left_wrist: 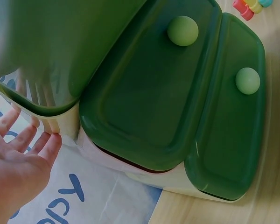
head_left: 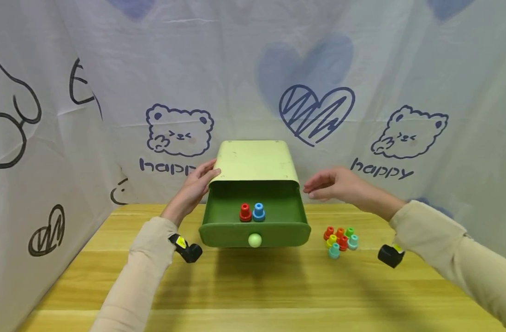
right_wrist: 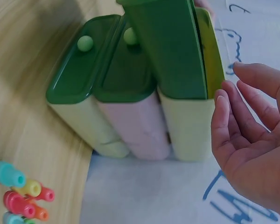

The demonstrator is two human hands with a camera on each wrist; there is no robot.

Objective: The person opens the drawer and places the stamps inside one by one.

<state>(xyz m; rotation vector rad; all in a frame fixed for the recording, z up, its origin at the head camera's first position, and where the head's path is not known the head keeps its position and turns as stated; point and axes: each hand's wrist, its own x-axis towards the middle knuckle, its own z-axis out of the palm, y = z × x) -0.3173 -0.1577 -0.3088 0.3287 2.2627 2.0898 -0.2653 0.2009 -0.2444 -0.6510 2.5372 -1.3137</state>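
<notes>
A small stacked drawer unit [head_left: 254, 159] with a cream top stands against the cloth backdrop. Its top green drawer [head_left: 219, 235] is pulled out and holds a red peg [head_left: 245, 213] and a blue peg [head_left: 258, 212] side by side. My left hand [head_left: 196, 186] rests its fingers against the unit's left side; in the left wrist view those fingers [left_wrist: 50, 140] are at the wall of the top tier. My right hand [head_left: 336, 184] hovers beside the unit's right side, holding nothing, its fingers [right_wrist: 245, 109] loosely bent near the top tier's wall.
Several coloured pegs [head_left: 342, 243] cluster on the wooden table [head_left: 360, 299] to the right of the unit. Below the pulled-out drawer, two lower drawers with round knobs are closed, the middle drawer [left_wrist: 144, 93] and the bottom drawer [left_wrist: 228, 126]. A printed cloth [head_left: 236, 92] hangs behind.
</notes>
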